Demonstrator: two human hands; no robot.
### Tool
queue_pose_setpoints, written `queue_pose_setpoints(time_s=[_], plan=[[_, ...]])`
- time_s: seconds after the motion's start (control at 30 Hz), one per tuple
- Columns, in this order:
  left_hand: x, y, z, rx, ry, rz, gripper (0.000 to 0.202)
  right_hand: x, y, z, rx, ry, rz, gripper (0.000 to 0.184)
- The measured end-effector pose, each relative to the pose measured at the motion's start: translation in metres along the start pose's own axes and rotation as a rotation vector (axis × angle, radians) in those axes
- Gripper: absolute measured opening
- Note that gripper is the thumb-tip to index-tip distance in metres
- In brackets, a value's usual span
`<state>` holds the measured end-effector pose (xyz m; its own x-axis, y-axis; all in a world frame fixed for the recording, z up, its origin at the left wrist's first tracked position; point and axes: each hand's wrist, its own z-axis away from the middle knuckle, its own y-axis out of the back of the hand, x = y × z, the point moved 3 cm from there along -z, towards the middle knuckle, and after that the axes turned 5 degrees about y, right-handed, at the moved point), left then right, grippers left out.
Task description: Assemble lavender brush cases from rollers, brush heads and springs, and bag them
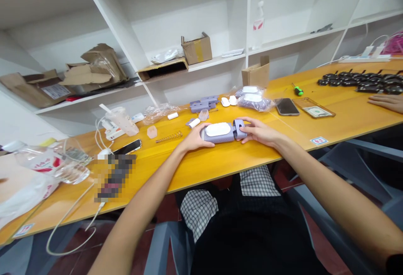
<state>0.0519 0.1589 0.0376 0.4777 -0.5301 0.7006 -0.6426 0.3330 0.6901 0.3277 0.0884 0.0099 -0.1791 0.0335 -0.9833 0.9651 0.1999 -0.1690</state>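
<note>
A purple, mesh-sided plastic housing with a white oval panel lies near the front of the table. My left hand is closed round its left end, thumb along the near side. In the fingers of my right hand is a short purple end piece with a dark hole, lined up with the housing's right end. Whether the two parts touch, I cannot tell. Behind them are more purple plastic parts, a white cylinder, a clear cup-like piece and a copper-coloured spring.
Bagged purple units lie at the back, with a phone and a clear case to their right. A water bottle, cables and a plastic cup stand at left. Another person's hand rests at far right.
</note>
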Motion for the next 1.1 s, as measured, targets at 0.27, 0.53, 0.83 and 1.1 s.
queue_pose_setpoints(time_s=[0.27, 0.53, 0.83, 1.1], plan=[[0.007, 0.008, 0.001, 0.029, -0.006, -0.010, 0.087, -0.003, 0.004, -0.001, -0.019, -0.004, -0.023, 0.051], [0.006, 0.010, 0.003, 0.048, 0.020, -0.025, 0.088, 0.000, 0.004, -0.003, 0.001, -0.002, -0.024, 0.049], [0.005, 0.014, 0.001, 0.066, 0.005, -0.021, 0.090, 0.001, 0.004, -0.003, 0.000, 0.009, -0.008, 0.046], [0.001, 0.004, -0.001, -0.007, -0.019, 0.017, 0.089, 0.001, 0.005, -0.003, 0.014, 0.000, -0.024, 0.046]])
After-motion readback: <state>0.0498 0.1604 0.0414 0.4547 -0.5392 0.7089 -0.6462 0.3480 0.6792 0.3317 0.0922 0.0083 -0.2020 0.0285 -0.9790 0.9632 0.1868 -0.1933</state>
